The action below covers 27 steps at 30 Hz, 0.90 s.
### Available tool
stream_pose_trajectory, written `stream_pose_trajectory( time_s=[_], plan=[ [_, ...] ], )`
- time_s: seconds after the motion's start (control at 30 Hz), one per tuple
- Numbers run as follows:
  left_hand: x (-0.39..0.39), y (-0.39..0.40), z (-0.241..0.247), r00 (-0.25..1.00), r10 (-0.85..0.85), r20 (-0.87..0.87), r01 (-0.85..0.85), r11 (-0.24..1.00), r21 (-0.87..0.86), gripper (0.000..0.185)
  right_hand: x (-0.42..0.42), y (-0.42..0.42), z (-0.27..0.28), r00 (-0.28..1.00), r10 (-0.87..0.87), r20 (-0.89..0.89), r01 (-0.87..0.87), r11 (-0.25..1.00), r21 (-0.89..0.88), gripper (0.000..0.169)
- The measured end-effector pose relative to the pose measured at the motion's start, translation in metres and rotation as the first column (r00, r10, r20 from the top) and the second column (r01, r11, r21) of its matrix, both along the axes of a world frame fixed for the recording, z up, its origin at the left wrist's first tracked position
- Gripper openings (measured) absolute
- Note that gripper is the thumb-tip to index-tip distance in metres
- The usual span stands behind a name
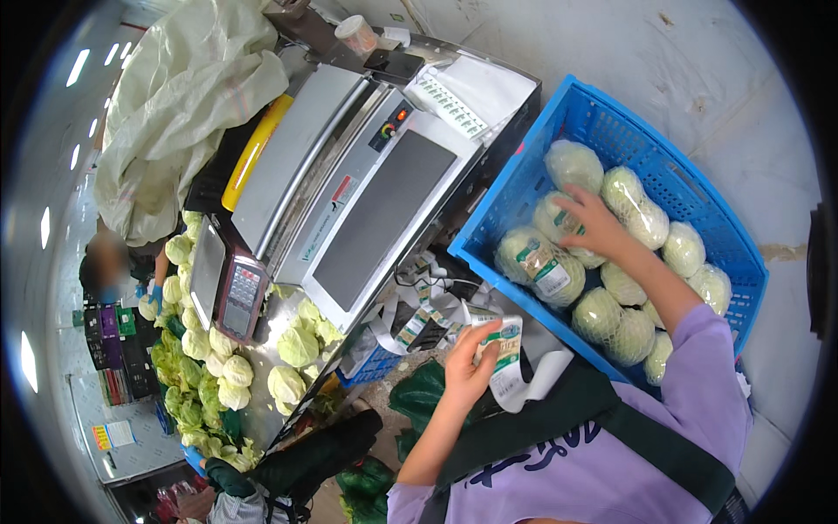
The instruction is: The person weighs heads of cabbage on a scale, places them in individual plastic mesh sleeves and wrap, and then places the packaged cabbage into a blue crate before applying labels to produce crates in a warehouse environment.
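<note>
My left hand (473, 367) holds the end of a strip of printed labels (507, 376), its backing paper curling below and more of the strip trailing behind. My right hand (592, 223) is inside the blue plastic crate (514, 190), fingers spread over a film-wrapped cabbage (548, 213). A label (568, 223) lies on that cabbage under the fingers, partly covered by them. Beside it a wrapped pair of cabbages (524, 252) bears a label (543, 265). Several other wrapped cabbages (638, 209) fill the crate, with no label visible on them.
A film-wrapping machine (386, 216) stands left of the crate, with a weighing scale (242, 298) beyond it. Unwrapped cabbages (298, 344) and loose leaves lie on the metal table. Co-workers' blue-gloved hands (155, 295) (194, 458) are at its far side. A label sheet (452, 108) lies near the machine.
</note>
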<state>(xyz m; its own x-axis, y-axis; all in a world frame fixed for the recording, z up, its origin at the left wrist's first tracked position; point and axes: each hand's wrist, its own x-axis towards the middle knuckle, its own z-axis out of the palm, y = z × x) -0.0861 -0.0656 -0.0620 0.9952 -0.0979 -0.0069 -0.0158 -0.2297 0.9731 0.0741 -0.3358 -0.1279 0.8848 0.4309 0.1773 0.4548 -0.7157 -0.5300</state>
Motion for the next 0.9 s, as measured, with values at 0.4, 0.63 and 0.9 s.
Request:
stream_pose_trajectory(
  time_s=[0.4, 0.63, 0.9],
  plan=[
    [0.011, 0.011, -0.025, 0.846, 0.006, -0.533, -0.070, 0.992, -0.101, 0.034, 0.012, 0.025, 0.069, 0.813, -0.035, -0.581, 0.455, 0.660, 0.598, 0.008],
    [-0.002, 0.017, 0.003, 0.980, 0.056, -0.190, -0.022, 0.984, 0.178, 0.035, 0.093, -0.048, -0.041, 0.864, -0.502, 0.044, 0.503, 0.864, -0.023, 0.064],
    [0.014, -0.005, 0.019, 0.994, -0.096, 0.059, 0.079, 0.969, 0.235, 0.036, 0.044, -0.009, 0.000, 0.971, -0.208, 0.116, 0.207, 0.978, 0.025, 0.061]
  ],
)
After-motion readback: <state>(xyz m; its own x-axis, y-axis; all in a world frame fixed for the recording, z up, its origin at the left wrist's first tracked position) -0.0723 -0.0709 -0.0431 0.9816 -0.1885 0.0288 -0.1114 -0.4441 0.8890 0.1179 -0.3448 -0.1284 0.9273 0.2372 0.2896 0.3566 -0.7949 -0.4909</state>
